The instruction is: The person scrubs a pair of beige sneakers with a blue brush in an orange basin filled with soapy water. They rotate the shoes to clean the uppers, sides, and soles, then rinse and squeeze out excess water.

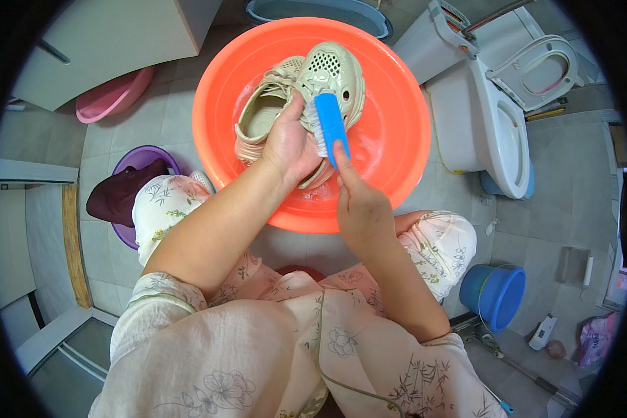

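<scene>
My left hand (292, 143) grips a beige clog-style shoe (326, 65) with vent holes in its toe, thumb up along its side and palm turned upward. My right hand (363, 201) holds a blue scrubbing brush (332, 123), the forefinger stretched along its back. White bristles face left and touch the shoe's upper near the laces. Beside it a matching shoe (256, 117) leans with its opening showing. Both shoes are over an orange plastic basin (397, 172), where some suds show on wet plastic. The held shoe's heel is partly hidden by my left hand.
At left, a purple basin (130, 240) holds dark cloth (120, 193), and a pink basin (112, 99) sits under a cabinet (120, 36). A blue-grey tub (318, 10) stands behind. A toilet (475, 109), a blue bucket (494, 298) and a mop pole (533, 373) are at right.
</scene>
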`<state>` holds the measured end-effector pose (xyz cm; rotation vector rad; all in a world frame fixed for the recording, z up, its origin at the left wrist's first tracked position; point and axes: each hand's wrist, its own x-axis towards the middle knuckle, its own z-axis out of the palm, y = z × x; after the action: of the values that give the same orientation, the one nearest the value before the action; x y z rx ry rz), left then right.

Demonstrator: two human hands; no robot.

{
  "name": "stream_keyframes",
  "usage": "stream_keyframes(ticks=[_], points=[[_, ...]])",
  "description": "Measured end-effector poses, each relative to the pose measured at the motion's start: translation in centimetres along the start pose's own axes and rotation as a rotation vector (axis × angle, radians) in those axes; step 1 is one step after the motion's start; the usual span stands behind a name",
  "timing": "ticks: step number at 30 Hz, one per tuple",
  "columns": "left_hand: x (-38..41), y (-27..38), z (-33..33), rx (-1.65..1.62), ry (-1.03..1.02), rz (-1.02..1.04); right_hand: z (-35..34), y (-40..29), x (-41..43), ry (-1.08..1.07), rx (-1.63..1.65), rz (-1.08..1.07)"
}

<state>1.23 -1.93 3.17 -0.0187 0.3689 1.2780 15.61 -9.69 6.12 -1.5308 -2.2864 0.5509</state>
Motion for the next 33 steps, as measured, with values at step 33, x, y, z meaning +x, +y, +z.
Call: stream_keyframes(ticks=[33], points=[[-0.7, -1.3, 0.9, 0.162, -0.12, -0.091, -2.5, 2.9, 11.6, 0.177, 0.37, 0.278]])
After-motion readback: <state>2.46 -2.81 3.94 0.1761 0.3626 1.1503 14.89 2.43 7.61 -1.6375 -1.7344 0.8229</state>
